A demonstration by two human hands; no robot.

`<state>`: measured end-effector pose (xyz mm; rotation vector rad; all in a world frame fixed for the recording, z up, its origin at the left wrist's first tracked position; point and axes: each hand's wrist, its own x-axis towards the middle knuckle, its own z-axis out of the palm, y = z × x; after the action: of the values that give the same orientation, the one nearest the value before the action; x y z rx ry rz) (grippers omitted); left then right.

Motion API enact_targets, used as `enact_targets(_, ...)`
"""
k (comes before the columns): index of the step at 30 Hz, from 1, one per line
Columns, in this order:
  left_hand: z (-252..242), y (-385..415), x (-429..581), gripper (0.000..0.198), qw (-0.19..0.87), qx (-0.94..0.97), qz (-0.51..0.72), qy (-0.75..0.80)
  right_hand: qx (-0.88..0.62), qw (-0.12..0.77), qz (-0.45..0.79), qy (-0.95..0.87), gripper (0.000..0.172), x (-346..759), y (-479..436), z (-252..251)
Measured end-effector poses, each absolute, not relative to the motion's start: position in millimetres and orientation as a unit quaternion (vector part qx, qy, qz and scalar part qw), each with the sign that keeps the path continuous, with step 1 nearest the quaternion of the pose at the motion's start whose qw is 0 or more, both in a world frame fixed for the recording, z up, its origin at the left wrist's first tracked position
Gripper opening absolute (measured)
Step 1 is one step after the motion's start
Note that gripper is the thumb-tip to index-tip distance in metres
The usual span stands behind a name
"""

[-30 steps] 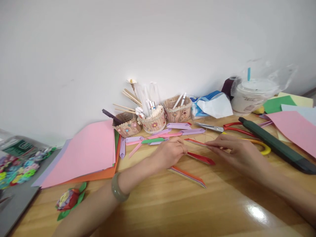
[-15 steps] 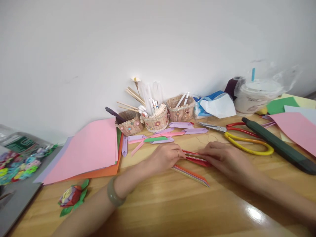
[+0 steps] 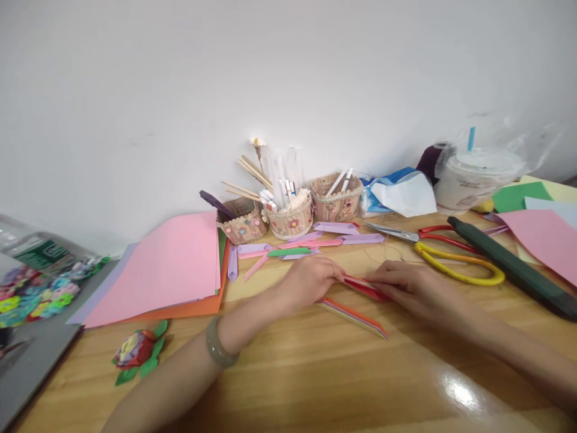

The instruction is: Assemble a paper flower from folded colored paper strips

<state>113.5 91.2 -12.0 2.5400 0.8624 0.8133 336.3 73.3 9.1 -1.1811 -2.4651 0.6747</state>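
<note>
Between my two hands is a folded red paper strip (image 3: 364, 286), low over the wooden table. My left hand (image 3: 311, 279) pinches its left end, and the fingers of my right hand (image 3: 403, 285) are closed on the right end. Under and in front of my left hand lies another folded paper strip (image 3: 354, 317) with orange, purple and pale layers; its left end is hidden by that hand. Behind my hands are several folded purple strips (image 3: 336, 228), pink ones and a green folded strip (image 3: 293, 252).
Scissors (image 3: 433, 243) and a dark green cutter (image 3: 509, 267) lie right. Small decorated baskets (image 3: 291, 221) hold sticks and pens along the wall. A lidded cup (image 3: 478, 174) stands back right. Pink paper sheets (image 3: 166, 258) and a paper flower (image 3: 137, 349) lie left.
The whole view has shifted slightly, moving the table things to the right. The paper layers between my hands now look closer together; both hands keep their hold.
</note>
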Motion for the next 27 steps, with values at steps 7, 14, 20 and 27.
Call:
enact_targets(7,-10.8,91.2,118.5,0.025,0.164,0.886,0.288,0.325,-0.444,0.121,0.081,-0.884,0.029,324.6,57.5,9.1)
enact_targets(14,-16.6,88.4,115.7,0.022,0.184,0.875,0.299,0.333,-0.431,0.135,-0.002,-0.892,0.023,320.2,49.2,-5.4)
enact_targets(20,-8.6,89.8,110.5,0.018,0.209,0.875,0.295,0.323,-0.416,0.168,-0.013,-0.893,0.023,321.9,51.3,-8.1)
enact_targets(27,6.2,69.3,93.2,0.02,0.135,0.896,0.315,0.283,-0.403,0.19,-0.015,-0.895,0.024,322.0,49.8,-9.4)
